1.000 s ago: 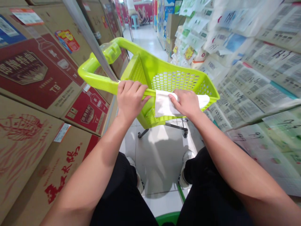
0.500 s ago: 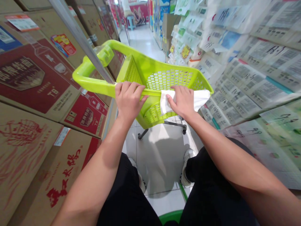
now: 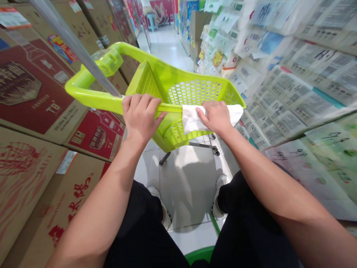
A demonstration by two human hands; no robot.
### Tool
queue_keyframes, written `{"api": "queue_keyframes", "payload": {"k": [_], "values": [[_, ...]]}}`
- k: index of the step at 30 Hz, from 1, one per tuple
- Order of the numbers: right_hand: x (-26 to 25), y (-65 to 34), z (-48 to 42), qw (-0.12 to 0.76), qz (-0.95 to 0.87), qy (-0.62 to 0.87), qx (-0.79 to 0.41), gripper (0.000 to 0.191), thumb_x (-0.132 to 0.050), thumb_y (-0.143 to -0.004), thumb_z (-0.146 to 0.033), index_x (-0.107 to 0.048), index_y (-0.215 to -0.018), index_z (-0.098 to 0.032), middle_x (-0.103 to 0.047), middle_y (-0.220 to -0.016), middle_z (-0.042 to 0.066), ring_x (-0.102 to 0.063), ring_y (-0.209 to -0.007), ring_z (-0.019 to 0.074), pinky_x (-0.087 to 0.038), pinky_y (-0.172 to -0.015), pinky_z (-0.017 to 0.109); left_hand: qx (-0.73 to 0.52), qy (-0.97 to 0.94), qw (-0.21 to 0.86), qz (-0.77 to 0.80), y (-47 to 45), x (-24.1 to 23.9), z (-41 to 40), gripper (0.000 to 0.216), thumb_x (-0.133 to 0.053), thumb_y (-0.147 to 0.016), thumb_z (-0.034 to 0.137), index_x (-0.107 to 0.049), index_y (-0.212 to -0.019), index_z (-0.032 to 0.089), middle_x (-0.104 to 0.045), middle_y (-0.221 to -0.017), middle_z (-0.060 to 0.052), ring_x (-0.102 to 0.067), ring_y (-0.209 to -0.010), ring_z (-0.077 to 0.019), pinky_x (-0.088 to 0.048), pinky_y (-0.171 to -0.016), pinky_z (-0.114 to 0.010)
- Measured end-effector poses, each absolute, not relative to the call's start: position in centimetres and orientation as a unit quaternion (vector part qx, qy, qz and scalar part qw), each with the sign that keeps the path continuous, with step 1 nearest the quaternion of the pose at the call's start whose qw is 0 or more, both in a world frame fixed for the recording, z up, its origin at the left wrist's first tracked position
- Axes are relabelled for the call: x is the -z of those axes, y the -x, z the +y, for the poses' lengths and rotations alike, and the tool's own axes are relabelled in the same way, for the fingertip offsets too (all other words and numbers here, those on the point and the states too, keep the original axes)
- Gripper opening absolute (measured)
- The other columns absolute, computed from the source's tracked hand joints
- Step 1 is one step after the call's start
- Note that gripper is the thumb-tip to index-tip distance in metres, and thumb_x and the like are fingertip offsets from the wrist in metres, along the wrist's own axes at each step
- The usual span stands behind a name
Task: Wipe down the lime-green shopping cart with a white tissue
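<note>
A lime-green plastic shopping cart (image 3: 139,82) stands sideways before my knees, its perforated basket to the right and its handle to the left. My left hand (image 3: 141,117) is closed over the cart's near rim, close to the grey metal pole (image 3: 80,52). Farther right along the same rim, a white cloth (image 3: 192,117) is draped over the edge. My right hand (image 3: 216,116) is closed on this cloth, pressing it against the rim, fingers over the top and thumb on the near side.
Cartons with red print (image 3: 30,85) are stacked along the left. Packs with handwritten prices (image 3: 295,100) line the right side. Between my legs shows a green seat edge (image 3: 199,255). The tiled aisle (image 3: 167,41) runs ahead toward a blue stool (image 3: 152,22).
The cart has shifted left in view, and its handle end sits farther left. My left hand has moved left with the rim; the right hand and cloth keep nearly the same place.
</note>
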State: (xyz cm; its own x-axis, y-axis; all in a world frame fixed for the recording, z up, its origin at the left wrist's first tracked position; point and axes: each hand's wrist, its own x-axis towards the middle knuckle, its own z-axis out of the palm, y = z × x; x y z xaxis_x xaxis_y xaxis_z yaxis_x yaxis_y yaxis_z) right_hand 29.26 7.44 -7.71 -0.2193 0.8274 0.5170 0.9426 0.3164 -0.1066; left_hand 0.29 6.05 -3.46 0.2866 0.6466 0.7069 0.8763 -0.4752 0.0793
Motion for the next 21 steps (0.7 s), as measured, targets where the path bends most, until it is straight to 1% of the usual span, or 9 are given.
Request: {"api": "queue_keyframes", "payload": {"k": [2, 6, 11, 15, 18, 21], "values": [[8.0, -29.2, 7.2, 0.25, -0.766, 0.579, 0.126, 0.062, -0.024, -0.11, -0.062, -0.068, -0.104, -0.019, -0.074, -0.103, 0.016, -0.063, -0.099, 0.0347, -0.037, -0.089, 0.046, 0.351, 0.785, 0.179, -0.478, -0.2, 3.7, 6.0, 0.021, -0.072, -0.092, 0.04, -0.069, -0.111, 0.031, -0.075, -0.113, -0.01, -0.062, -0.117, -0.0366, -0.038, -0.109, -0.06], [8.0, -27.3, 6.2, 0.267, -0.762, 0.577, 0.124, 0.061, -0.025, -0.11, -0.064, -0.067, -0.107, -0.019, -0.073, -0.105, 0.016, -0.061, -0.103, 0.0347, -0.037, -0.09, 0.046, 0.356, 0.784, 0.192, -0.471, -0.6, 4.1, 5.7, 0.019, -0.069, -0.094, 0.04, -0.07, -0.11, 0.029, -0.075, -0.111, -0.01, -0.063, -0.112, -0.0371, -0.038, -0.105, -0.06], [7.5, -23.4, 5.3, 0.301, -0.774, 0.545, 0.117, 0.065, -0.022, -0.11, -0.065, -0.065, -0.124, -0.018, -0.071, -0.117, 0.017, -0.058, -0.112, 0.0352, -0.035, -0.096, 0.048, 0.379, 0.786, 0.202, -0.446, -1.8, 4.1, 5.5, 0.014, -0.065, -0.096, 0.034, -0.071, -0.108, 0.03, -0.075, -0.106, -0.007, -0.063, -0.109, -0.0344, -0.039, -0.105, -0.057], [7.2, -22.1, 5.2, 0.304, -0.786, 0.526, 0.117, 0.065, -0.02, -0.111, -0.062, -0.064, -0.129, -0.018, -0.07, -0.12, 0.018, -0.058, -0.116, 0.0359, -0.036, -0.098, 0.048, 0.372, 0.792, 0.192, -0.444, -1.7, 3.9, 5.9, 0.014, -0.065, -0.095, 0.032, -0.072, -0.107, 0.03, -0.074, -0.105, -0.007, -0.062, -0.111, -0.0336, -0.04, -0.105, -0.056], [6.8, -23.7, 5.7, 0.279, -0.799, 0.522, 0.105, 0.066, -0.021, -0.11, -0.064, -0.067, -0.126, -0.019, -0.073, -0.118, 0.018, -0.061, -0.112, 0.0355, -0.039, -0.095, 0.047, 0.362, 0.8, 0.185, -0.442, -0.7, 3.8, 6.7, 0.016, -0.068, -0.095, 0.037, -0.071, -0.108, 0.029, -0.074, -0.107, -0.008, -0.062, -0.111, -0.0339, -0.041, -0.107, -0.057], [6.4, -26.8, 6.2, 0.238, -0.771, 0.583, 0.093, 0.069, -0.021, -0.109, -0.065, -0.072, -0.111, -0.019, -0.076, -0.106, 0.017, -0.066, -0.098, 0.0338, -0.04, -0.084, 0.043, 0.363, 0.804, 0.186, -0.434, 0.3, 3.8, 7.6, 0.021, -0.072, -0.093, 0.043, -0.07, -0.11, 0.03, -0.074, -0.109, -0.009, -0.061, -0.112, -0.0335, -0.04, -0.109, -0.057]]}}
